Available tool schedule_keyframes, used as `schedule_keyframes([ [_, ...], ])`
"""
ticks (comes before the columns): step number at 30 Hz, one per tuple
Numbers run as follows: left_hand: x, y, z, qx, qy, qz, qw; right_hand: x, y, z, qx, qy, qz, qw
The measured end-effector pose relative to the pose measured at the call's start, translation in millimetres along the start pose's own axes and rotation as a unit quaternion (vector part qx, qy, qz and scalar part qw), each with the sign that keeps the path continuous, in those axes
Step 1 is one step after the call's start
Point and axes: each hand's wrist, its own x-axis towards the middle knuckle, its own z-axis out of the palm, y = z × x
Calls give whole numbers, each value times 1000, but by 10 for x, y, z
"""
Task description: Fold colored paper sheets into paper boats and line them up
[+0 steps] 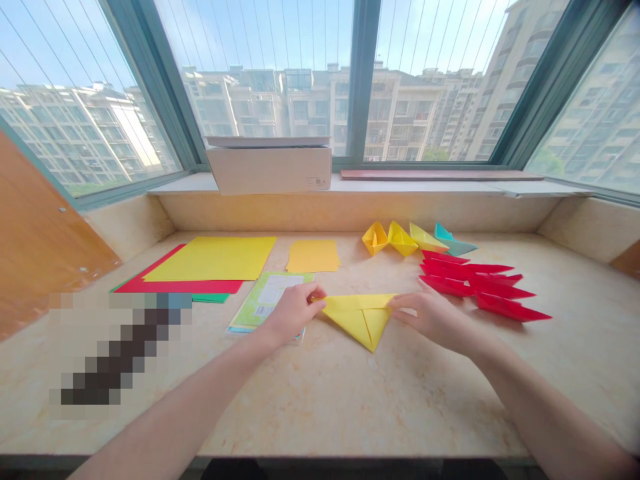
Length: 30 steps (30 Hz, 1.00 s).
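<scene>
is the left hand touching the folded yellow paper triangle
Touching: the head view shows the left hand with fingertips pinching the left corner of the folded yellow paper triangle.

Nothing legible from my feed. The white box [270, 168] on the windowsill carries a small dark printed mark near its lower right corner, too small for me to read. The green packet [265, 300] lying flat on the counter has a white label panel with faint print and what may be a barcode, but I cannot make out any words or numbers.
</scene>
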Motion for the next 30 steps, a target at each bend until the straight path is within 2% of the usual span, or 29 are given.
schedule_keyframes([
  [2,17,-34,10,-39,7,-6,999,29,51,24,20,21,30,999],
  [5,39,-67,3,-88,-12,-20,996,89,93,91,33,76,74,994],
  [10,40,-42,-46,-141,-56,-50,987,165,166,211,47,88,36,994],
  [14,34,-13,-87,-185,-33,-46,981,200,283,280,92,156,64,981],
  [17,39,-12,-112,-218,1,-44,975,224,303,279,190,187,113,957],
  [20,53,-30,-125,-274,31,-36,960,242,213,216,365,167,127,907],
  [23,68,-38,-118,-361,70,-31,929,245,79,125,488,186,110,846],
  [25,70,-18,-105,-435,81,-39,896,237,10,72,527,201,97,820],
  [28,58,40,-77,-514,60,-55,854,219,-38,24,535,215,89,812],
  [30,46,74,-59,-519,44,-53,852,210,-42,13,526,218,90,817],
])
